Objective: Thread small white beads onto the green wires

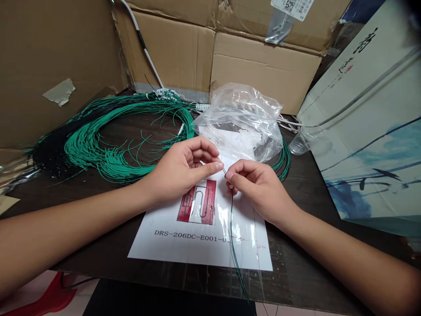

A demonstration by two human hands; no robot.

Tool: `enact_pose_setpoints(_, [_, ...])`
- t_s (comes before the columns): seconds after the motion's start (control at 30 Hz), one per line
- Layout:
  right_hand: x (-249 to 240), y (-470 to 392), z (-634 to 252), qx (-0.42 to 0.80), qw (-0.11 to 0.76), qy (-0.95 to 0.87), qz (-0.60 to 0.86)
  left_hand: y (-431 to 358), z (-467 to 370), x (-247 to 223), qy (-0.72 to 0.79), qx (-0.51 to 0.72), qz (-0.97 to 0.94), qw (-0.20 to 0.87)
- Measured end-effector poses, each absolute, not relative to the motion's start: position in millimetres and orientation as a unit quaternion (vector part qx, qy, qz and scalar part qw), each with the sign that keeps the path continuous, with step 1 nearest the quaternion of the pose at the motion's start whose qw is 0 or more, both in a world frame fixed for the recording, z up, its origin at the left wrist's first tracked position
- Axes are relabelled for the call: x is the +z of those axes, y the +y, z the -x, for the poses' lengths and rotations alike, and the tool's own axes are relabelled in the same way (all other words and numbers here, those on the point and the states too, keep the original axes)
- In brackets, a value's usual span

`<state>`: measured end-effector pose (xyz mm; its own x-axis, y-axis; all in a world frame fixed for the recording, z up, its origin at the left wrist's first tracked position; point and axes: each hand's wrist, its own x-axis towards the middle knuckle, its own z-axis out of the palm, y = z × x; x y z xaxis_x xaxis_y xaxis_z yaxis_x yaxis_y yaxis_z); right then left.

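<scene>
Both my hands meet over a printed sheet (197, 252) that lies on the dark table. Between my left thumb and forefinger, my left hand (189, 166) pinches the upper ends of thin green wires (233, 232). My right hand (251, 182) grips the same wires just below, with a small white piece showing under its fingertips. From there the wires hang down across the sheet and past the table's front edge. A clear plastic bag (240, 114) with small white pieces inside sits just beyond my hands.
A large loop of green wires (85, 136) covers the left of the table. Cardboard boxes (171, 48) wall the back. On the right stand a painted box (371, 131) and a clear plastic cup (301, 142). A white cable (151, 63) hangs at the back.
</scene>
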<state>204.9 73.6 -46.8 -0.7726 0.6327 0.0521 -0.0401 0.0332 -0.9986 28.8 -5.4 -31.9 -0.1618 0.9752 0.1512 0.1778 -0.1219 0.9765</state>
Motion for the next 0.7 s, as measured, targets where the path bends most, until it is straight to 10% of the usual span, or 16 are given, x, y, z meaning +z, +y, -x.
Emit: enact_pose_setpoints(0.7, [-49.3, 68.9, -204.8, 0.647, 0.306, -0.659, 0.233, -7.3, -29.5, -32.3, 0.550, 0.522, -0.541, 0.363])
